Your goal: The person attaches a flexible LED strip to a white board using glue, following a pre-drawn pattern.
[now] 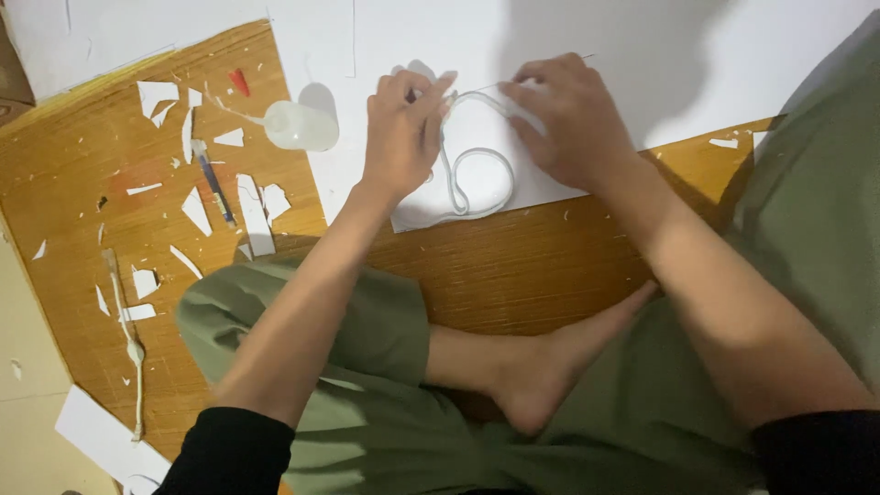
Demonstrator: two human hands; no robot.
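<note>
A white strip (477,174) curls into loops on a white sheet (403,46) lying on a wooden board (513,266). My left hand (401,133) pinches the strip's upper left part between thumb and fingers. On the right, my right hand (568,115) presses and holds the strip's upper end against the sheet. A thin straight line, perhaps a wire or needle, pokes out above the right hand; I cannot tell what it is.
A small translucent glue bottle (298,126) lies left of the left hand. A blue-handled craft knife (214,181), several white paper scraps (254,213) and a red scrap (239,82) litter the board's left part. My crossed legs in green trousers (385,339) fill the foreground.
</note>
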